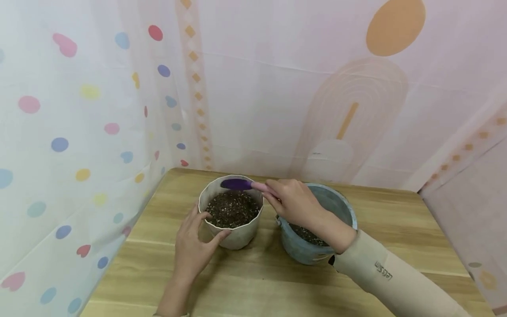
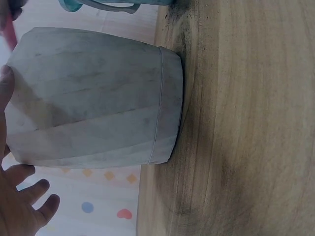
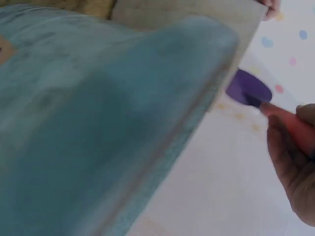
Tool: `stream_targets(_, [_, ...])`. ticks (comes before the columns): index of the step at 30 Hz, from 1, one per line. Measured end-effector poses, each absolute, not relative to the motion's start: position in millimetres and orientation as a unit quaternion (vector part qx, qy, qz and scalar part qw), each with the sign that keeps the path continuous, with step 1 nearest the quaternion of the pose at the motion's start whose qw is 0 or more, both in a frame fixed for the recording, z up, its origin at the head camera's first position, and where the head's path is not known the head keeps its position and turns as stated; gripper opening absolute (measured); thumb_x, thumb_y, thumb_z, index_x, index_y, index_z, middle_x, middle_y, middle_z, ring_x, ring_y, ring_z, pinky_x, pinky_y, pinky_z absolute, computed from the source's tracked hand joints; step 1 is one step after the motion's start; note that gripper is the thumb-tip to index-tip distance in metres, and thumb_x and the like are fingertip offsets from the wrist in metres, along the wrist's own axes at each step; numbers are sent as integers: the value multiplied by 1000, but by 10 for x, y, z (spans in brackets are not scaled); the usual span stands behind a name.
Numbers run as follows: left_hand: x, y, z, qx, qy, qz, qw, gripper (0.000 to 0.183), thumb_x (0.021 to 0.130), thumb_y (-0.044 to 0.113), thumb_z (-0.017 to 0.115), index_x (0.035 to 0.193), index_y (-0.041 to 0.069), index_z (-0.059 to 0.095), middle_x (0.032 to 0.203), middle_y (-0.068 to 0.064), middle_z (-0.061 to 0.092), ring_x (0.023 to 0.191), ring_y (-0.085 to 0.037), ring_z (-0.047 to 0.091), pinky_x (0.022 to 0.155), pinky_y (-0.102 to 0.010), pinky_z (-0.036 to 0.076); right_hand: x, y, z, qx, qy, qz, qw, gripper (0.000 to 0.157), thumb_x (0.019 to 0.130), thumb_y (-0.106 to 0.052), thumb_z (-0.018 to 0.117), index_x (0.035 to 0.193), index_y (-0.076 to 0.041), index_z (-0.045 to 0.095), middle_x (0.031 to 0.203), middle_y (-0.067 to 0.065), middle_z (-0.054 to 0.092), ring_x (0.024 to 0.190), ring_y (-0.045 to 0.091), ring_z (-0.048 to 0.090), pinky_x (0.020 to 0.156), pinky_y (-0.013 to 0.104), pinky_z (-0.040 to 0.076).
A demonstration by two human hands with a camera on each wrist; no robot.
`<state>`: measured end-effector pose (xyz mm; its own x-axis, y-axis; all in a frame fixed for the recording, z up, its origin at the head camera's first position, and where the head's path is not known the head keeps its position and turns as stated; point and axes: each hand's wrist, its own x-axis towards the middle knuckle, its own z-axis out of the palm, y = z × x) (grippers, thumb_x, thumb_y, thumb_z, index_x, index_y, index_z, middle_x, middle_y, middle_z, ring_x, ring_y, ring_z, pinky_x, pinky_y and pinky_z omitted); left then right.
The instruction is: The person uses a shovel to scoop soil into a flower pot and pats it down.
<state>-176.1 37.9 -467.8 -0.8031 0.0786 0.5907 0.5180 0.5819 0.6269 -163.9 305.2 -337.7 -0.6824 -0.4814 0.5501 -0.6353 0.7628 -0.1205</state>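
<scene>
A white flowerpot [image 1: 239, 236] with a faceted rim holds dark soil [image 1: 233, 209]. My left hand [image 1: 192, 248] holds its near left side, with the thumb at the front rim and a finger bent over the edge. In the left wrist view, the other fingers [image 2: 38, 194] are spread beside the pot wall. My right hand [image 1: 295, 202] grips the pink handle of a small garden trowel [image 1: 236, 184]. The trowel's purple blade [image 3: 248, 87] is over the far side of the white pot's opening, above the soil. Whether the blade carries soil is hard to tell.
Just right of the white pot stands a blue bucket [image 1: 305, 248] with soil inside, partly hidden under my right forearm. Both stand on a wood-grain table [image 1: 253, 290]. Patterned cloth [image 1: 253, 110] hangs behind the table and along its left side.
</scene>
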Motion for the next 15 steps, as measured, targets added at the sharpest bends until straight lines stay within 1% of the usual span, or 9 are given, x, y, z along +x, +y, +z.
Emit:
stream_targets(2, [-1768,384,-4671,-176,-849,-425,260,57,70,36,93,109,6,64,156,-18,41,139,-43,44,111,-62,34,-1626,3031,-3368,324,-902,142,248,8,96,-12,69,90,-7,68,66,-2,62,52,9,49,51,29,47])
stream_targets(4, [-1774,384,-4666,-177,-848,-426,262,57,69,35,94,108,5,64,156,-18,42,138,-42,45,111,-61,34,-1626,3003,-3373,333,-905,121,236,8,96,-14,69,92,-7,69,66,-1,64,52,10,52,51,29,49])
stream_targets(9, [-1782,386,-4654,-175,-849,-425,260,58,69,35,94,109,6,64,156,-19,41,138,-43,45,112,-60,34,-1663,2976,-3397,316,-916,64,238,17,95,-15,71,81,-9,64,59,0,58,51,17,59,46,31,48])
stream_targets(12, [-1776,391,-4650,-170,-852,-426,251,58,69,36,94,109,7,64,157,-19,40,139,-43,44,113,-61,33,-1679,3001,-3375,306,-919,75,239,17,93,-13,74,79,-10,64,61,1,58,52,18,59,47,32,48])
stream_targets(15, [-1766,393,-4640,-169,-853,-427,247,57,69,36,93,109,8,64,156,-20,40,139,-44,43,112,-63,33,-1675,3025,-3336,309,-916,87,238,10,94,-13,74,86,-10,68,63,0,53,53,16,55,48,31,45])
